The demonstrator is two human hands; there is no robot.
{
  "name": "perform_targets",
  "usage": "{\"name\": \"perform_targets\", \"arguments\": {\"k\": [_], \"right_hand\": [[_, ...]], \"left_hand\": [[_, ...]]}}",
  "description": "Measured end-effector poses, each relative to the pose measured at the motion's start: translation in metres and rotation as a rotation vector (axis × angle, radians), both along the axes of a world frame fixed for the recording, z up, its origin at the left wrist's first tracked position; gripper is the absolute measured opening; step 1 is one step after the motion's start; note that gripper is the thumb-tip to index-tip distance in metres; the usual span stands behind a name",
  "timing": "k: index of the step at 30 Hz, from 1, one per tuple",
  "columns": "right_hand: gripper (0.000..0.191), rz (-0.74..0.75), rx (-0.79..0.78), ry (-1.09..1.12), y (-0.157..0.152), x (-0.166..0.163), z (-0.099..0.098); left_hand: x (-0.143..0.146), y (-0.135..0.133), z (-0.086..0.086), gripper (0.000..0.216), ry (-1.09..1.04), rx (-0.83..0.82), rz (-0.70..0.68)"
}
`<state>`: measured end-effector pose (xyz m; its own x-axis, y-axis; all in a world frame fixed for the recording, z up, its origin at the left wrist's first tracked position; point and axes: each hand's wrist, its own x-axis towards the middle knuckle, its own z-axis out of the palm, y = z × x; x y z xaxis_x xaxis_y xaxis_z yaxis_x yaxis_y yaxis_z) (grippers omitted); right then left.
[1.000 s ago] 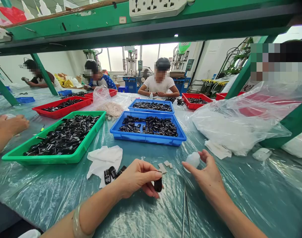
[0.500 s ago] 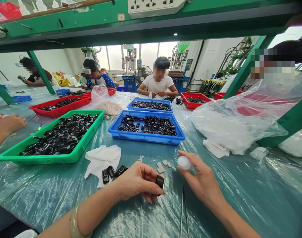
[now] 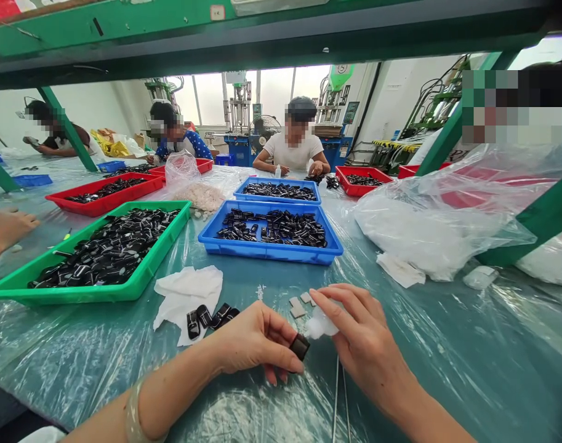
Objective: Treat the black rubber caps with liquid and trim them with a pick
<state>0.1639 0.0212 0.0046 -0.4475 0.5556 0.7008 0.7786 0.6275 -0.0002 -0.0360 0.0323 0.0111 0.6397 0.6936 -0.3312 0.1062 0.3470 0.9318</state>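
My left hand (image 3: 266,341) is closed on a small black plastic piece (image 3: 300,346), pinched between thumb and fingers. Just to its right, my right hand (image 3: 361,335) grips a small translucent white squeeze bottle (image 3: 321,323), tilted close to the black piece; whether they touch I cannot tell. Small pale flat pads (image 3: 298,307) lie on the table beyond the bottle. Left of my left hand, several similar black pieces (image 3: 204,315) rest on and beside a white tissue (image 3: 188,286). Thin metal tweezers (image 3: 336,400) lie below my right hand, partly hidden by it.
A blue tray (image 3: 266,251) and a green tray (image 3: 158,261) hold many black pieces. More trays, including a red tray (image 3: 96,206), stand farther back. A clear plastic bag (image 3: 428,227) bulges at the right beside a green post. A co-worker (image 3: 292,144) sits opposite; another person's hand (image 3: 8,231) is at left.
My right hand has moved left and turned, bringing the bottle from upright to tilted beside the black piece. My left hand keeps its hold. The camera view has shifted slightly.
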Motion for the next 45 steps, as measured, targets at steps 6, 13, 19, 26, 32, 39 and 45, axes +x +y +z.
{"name": "perform_targets", "arguments": {"k": [6,13,19,26,32,39,45], "right_hand": [[0.049,-0.012,0.019,-0.036,-0.0025,-0.0009,0.0013],[0.041,0.006,0.047,-0.015,-0.0055,-0.0051,0.0043],[0.038,0.023,0.069,-0.035,-0.0067,-0.0061,0.0069],[0.042,0.036,0.101,-0.030,-0.0057,-0.0058,0.0050],[0.042,0.075,0.091,-0.018,-0.0046,-0.0057,0.0032],[0.042,0.092,0.100,-0.016,-0.0043,-0.0050,0.0032],[0.042,0.106,0.108,-0.024,-0.0037,-0.0038,0.0034]], "left_hand": [[0.0004,-0.0004,0.0004,0.019,0.005,0.003,-0.021],[0.0025,-0.0016,0.0044,0.018,0.038,-0.021,-0.015],[0.0024,-0.0015,0.0031,0.013,0.030,-0.012,-0.032],[0.0009,-0.0003,0.0009,0.015,0.014,-0.016,-0.064],[0.0011,-0.0003,0.0000,0.018,0.004,-0.026,-0.056],[0.0011,0.0002,0.0007,0.020,-0.015,-0.051,-0.048],[-0.0004,0.0006,0.0000,0.021,-0.026,-0.057,-0.053]]}}
